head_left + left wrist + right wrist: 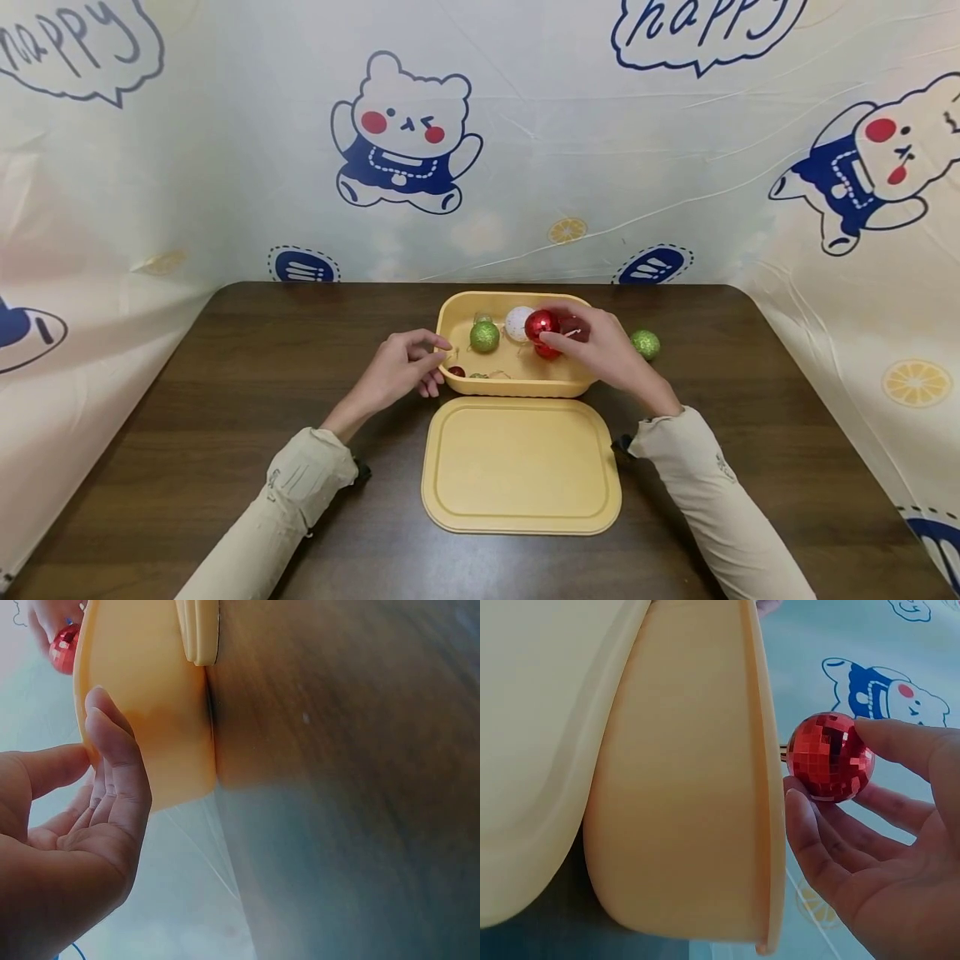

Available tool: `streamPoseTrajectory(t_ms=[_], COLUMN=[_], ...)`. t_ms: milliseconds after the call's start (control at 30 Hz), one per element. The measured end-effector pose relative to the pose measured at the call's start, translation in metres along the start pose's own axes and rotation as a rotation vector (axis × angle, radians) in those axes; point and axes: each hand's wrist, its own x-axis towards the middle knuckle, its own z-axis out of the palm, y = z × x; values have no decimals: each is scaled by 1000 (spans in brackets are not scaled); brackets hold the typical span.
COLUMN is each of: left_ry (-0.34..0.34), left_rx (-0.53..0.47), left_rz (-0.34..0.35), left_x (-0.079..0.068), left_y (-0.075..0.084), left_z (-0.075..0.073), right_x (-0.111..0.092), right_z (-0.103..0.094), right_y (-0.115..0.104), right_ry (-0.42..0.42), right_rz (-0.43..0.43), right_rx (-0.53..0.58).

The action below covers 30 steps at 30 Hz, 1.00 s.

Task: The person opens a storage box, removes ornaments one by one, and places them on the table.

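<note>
A shiny red disco-ball bauble (540,323) is pinched between the thumb and fingers of my right hand (603,350), over the right part of a yellow plastic box (517,388). In the right wrist view, the mirrored facets of the bauble (831,757) and its small metal cap show beside the box rim. My left hand (397,367) holds the box's left rim, its thumb and fingers curled at the edge. Inside the box lie a green glitter bauble (484,337), a white bauble (517,323), another red bauble (547,350) and a small dark red one (456,372).
The yellow lid (521,467) lies flat on the dark wooden table (225,417), in front of the box. Another green glitter bauble (645,344) sits on the table, right of the box behind my right wrist. A printed curtain (525,167) hangs behind the table.
</note>
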Motion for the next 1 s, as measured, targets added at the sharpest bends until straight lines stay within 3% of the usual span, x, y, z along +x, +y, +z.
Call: streamPoseTrajectory(t_ms=[1000], left_ry=[1], left_rx=[-1], left_rz=[-10], left_x=[0], left_y=[0], left_z=[0], right_x=[-39], right_z=[-30], right_y=[16], right_ry=[-2], right_rz=[115], right_rx=[48])
